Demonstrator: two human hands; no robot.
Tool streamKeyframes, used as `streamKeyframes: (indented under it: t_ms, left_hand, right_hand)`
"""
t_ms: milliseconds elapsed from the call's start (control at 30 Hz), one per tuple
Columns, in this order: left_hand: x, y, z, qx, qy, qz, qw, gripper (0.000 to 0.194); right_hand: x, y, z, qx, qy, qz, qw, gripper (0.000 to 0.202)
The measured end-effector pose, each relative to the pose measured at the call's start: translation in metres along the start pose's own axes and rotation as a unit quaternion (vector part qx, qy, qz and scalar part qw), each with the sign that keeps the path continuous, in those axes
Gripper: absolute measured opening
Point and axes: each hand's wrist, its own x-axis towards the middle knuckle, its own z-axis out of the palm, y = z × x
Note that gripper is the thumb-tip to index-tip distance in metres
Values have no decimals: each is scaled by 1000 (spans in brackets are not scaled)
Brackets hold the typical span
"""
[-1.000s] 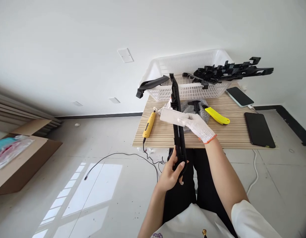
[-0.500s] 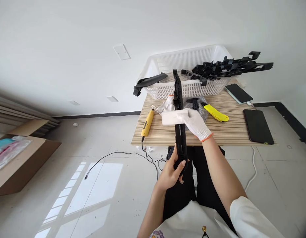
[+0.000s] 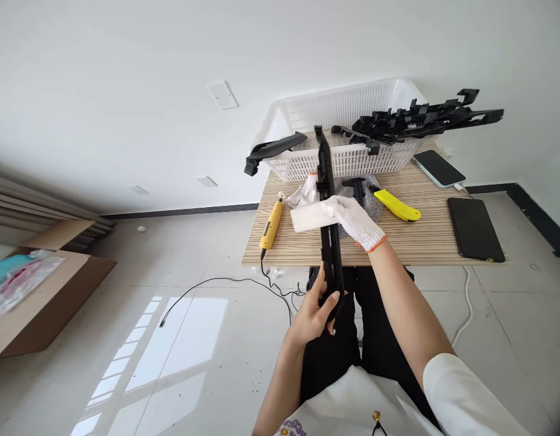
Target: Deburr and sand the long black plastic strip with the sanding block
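My bare left hand (image 3: 316,306) grips the near end of a long black plastic part (image 3: 330,245), which points away from me over the table. My right hand (image 3: 355,219), in a white knitted glove with an orange cuff, is closed on the right end of a flat white block (image 3: 309,217). That block lies across the middle of the black part; whether it touches is hard to tell. Behind the gloved hand are a black caliper (image 3: 356,184) on grey cloth and a yellow-handled knife (image 3: 395,204). Another white glove (image 3: 306,192) lies left of the part.
A white plastic basket (image 3: 302,163) at the back holds several black parts (image 3: 398,124), some jutting past its right side. A corded yellow tool (image 3: 271,225) lies on the left of the striped table (image 3: 425,242). Two phones (image 3: 476,229) are at right. A cardboard box (image 3: 57,303) stands far left.
The white block has shifted slightly left and tilted, its left end lower now. My right hand has moved slightly with it. My left hand keeps its hold on the black part.
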Motion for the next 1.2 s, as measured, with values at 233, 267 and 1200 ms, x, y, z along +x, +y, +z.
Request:
streamKeyframes:
  t_ms: [233,267,1200]
  left_hand:
    - [0,-1,-1,-8,-2,-5,1000,76]
    - [0,-1,-1,-11,-4,-7,1000,76]
    - [6,14,-4,-26,-26,-60,998,83]
  right_hand:
    - [0,5,-1,10,-20,6,1000,35]
    - [-1,6,-1,13,-20,4,1000,35]
    - [0,-2,3,20,-72,13,997,32]
